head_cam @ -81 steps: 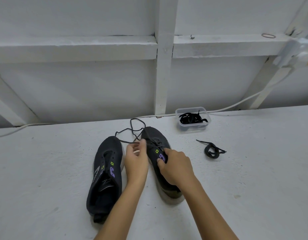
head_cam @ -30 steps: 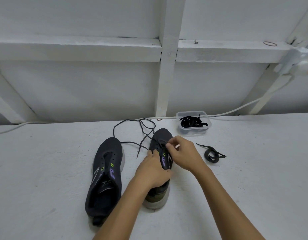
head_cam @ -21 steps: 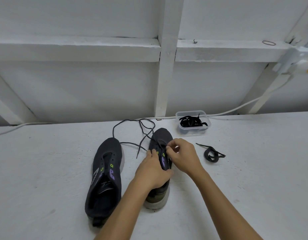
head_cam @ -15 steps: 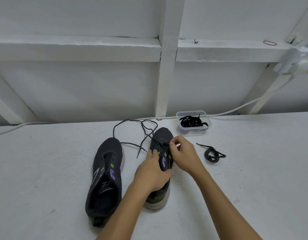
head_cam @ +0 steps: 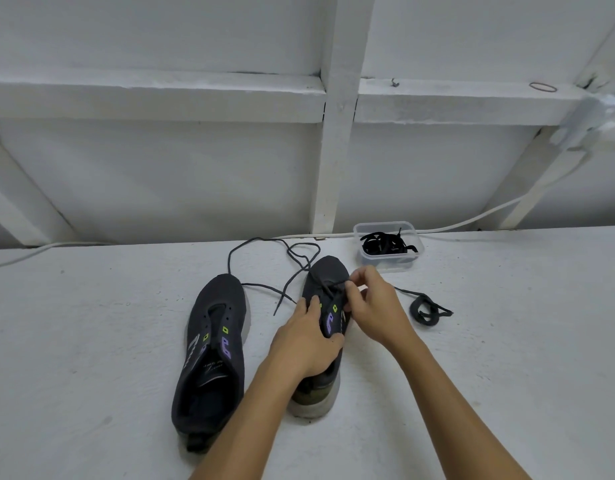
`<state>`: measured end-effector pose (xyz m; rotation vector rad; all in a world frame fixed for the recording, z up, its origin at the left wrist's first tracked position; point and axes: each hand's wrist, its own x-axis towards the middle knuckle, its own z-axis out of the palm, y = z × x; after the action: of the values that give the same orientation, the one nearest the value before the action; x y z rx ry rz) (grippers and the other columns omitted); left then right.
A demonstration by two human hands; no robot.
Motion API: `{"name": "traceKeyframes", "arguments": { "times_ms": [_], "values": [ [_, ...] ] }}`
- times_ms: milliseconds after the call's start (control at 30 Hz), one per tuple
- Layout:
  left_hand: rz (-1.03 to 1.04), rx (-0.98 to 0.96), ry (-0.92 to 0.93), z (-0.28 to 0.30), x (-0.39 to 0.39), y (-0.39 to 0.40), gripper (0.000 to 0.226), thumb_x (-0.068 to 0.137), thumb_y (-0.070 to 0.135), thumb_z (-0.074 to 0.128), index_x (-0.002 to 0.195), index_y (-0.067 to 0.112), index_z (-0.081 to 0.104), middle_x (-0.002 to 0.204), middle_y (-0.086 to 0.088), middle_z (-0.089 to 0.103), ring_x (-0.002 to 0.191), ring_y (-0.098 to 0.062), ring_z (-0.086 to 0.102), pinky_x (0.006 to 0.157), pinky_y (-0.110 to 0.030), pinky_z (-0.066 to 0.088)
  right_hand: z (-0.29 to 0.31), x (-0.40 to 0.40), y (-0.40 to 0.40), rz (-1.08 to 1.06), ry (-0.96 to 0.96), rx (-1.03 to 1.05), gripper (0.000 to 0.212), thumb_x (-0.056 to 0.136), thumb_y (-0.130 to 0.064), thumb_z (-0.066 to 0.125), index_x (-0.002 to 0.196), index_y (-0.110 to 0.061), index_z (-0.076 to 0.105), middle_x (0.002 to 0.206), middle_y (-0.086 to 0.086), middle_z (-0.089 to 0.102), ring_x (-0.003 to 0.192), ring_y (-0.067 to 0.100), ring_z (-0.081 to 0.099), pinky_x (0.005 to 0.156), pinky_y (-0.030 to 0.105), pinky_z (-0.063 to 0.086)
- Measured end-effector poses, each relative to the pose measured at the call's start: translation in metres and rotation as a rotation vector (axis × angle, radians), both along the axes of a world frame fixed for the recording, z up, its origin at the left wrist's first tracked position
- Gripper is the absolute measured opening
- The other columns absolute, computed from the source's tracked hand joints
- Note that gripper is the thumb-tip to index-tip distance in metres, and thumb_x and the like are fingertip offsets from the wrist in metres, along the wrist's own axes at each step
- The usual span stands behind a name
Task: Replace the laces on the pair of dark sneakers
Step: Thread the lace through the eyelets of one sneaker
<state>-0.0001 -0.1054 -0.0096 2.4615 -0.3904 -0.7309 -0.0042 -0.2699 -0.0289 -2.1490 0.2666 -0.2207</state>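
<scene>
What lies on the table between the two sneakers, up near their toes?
In the head view, a loose end of the dark lace trails across the table between the left sneaker and the right sneaker.

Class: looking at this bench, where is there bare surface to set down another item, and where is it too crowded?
Free: the wide stretch left of the unlaced sneaker, and the stretch right of the coiled lace. Crowded: the middle, where the left hand holds the other sneaker, the right hand pinches its lace, and the tub sits behind.
</scene>
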Motion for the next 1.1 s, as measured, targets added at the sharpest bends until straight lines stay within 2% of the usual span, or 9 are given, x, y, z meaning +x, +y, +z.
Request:
{"name": "traceKeyframes", "arguments": {
  "times_ms": [167, 267, 367, 500, 600, 767, 867, 1000, 1100],
  "values": [
    [-0.003, 0.012, 0.018, -0.001, 0.001, 0.000, 0.088, 0.096, 0.052, 0.051, 0.161, 0.024, -0.002, 0.169, 0.003, -0.005, 0.152, -0.026, 0.020, 0.121, -0.040, 0.026, -0.002, -0.002, 0.001, -0.066, 0.058, 0.101, 0.008, 0.093, -0.033, 0.067, 0.092, -0.027, 0.062, 0.089, -0.007, 0.070, 0.075, 0.017, 0.069, 0.071, 0.043, 0.061],
    [-0.002, 0.024, 0.014, -0.001, 0.002, 0.000, 0.088, 0.095, 0.052, 0.051, 0.161, 0.024, -0.001, 0.169, 0.002, -0.005, 0.152, -0.027, 0.020, 0.120, -0.040, 0.026, -0.010, -0.007, 0.000, -0.036, 0.126, 0.065, 0.015, 0.086, -0.038, 0.077, 0.082, -0.027, 0.068, 0.084, -0.009, 0.070, 0.073, 0.013, 0.068, 0.069, 0.029, 0.056],
    [-0.002, 0.029, 0.020, -0.001, 0.002, -0.001, 0.088, 0.096, 0.051, 0.050, 0.161, 0.023, -0.002, 0.169, 0.002, -0.005, 0.152, -0.027, 0.020, 0.120, -0.040, 0.026, -0.009, -0.008, 0.002, 0.006, 0.073, -0.068, 0.019, 0.092, -0.029, 0.072, 0.076, -0.030, 0.061, 0.080, -0.010, 0.066, 0.068, 0.003, 0.061, 0.064, 0.016, 0.044],
    [-0.006, 0.025, 0.025, 0.000, 0.001, 0.000, 0.087, 0.097, 0.050, 0.050, 0.161, 0.023, -0.002, 0.169, 0.003, -0.005, 0.151, -0.027, 0.021, 0.120, -0.040, 0.027, 0.007, -0.002, -0.002, -0.175, -0.068, 0.066, 0.011, 0.098, -0.022, 0.058, 0.088, -0.024, 0.055, 0.085, -0.005, 0.068, 0.070, 0.016, 0.070, 0.063, 0.040, 0.058],
    [-0.007, 0.030, 0.025, 0.001, 0.001, 0.000, 0.087, 0.097, 0.050, 0.050, 0.161, 0.023, -0.002, 0.169, 0.002, -0.006, 0.152, -0.027, 0.020, 0.119, -0.039, 0.025, 0.007, -0.002, -0.001, -0.158, 0.011, 0.118, 0.010, 0.096, -0.031, 0.063, 0.089, -0.024, 0.061, 0.087, -0.006, 0.069, 0.074, 0.018, 0.071, 0.072, 0.046, 0.061],
    [-0.003, 0.039, 0.036, 0.002, 0.002, -0.001, 0.087, 0.096, 0.050, 0.050, 0.161, 0.023, -0.003, 0.169, 0.000, -0.007, 0.152, -0.028, 0.019, 0.119, -0.039, 0.025, -0.011, -0.008, 0.008, -0.085, 0.094, 0.085, 0.014, 0.086, -0.035, 0.078, 0.083, -0.025, 0.069, 0.083, -0.010, 0.070, 0.069, 0.001, 0.061, 0.066, 0.016, 0.047],
    [0.009, 0.029, 0.040, 0.001, 0.002, 0.000, 0.087, 0.096, 0.050, 0.051, 0.161, 0.023, -0.002, 0.169, 0.001, -0.006, 0.151, -0.028, 0.021, 0.119, -0.039, 0.026, -0.012, -0.007, 0.009, -0.041, 0.027, -0.034, 0.013, 0.093, -0.027, 0.070, 0.082, -0.022, 0.066, 0.083, -0.008, 0.067, 0.074, 0.004, 0.060, 0.068, 0.020, 0.045],
    [0.023, 0.016, 0.043, 0.000, 0.000, -0.001, 0.087, 0.097, 0.050, 0.051, 0.161, 0.022, -0.001, 0.169, 0.002, -0.006, 0.151, -0.028, 0.023, 0.119, -0.040, 0.028, 0.005, -0.004, 0.002, -0.305, -0.124, 0.255, 0.012, 0.101, -0.027, 0.058, 0.091, -0.021, 0.059, 0.090, -0.002, 0.067, 0.071, 0.006, 0.069, 0.061, 0.029, 0.059],
    [0.019, 0.027, 0.036, 0.000, 0.001, -0.001, 0.088, 0.097, 0.051, 0.051, 0.161, 0.021, -0.002, 0.169, 0.001, -0.007, 0.151, -0.028, 0.022, 0.118, -0.039, 0.028, 0.009, -0.007, -0.005, -0.266, -0.018, 0.352, 0.014, 0.098, -0.033, 0.064, 0.093, -0.020, 0.065, 0.095, 0.000, 0.069, 0.070, 0.009, 0.073, 0.053, 0.024, 0.057]
  ]
}}
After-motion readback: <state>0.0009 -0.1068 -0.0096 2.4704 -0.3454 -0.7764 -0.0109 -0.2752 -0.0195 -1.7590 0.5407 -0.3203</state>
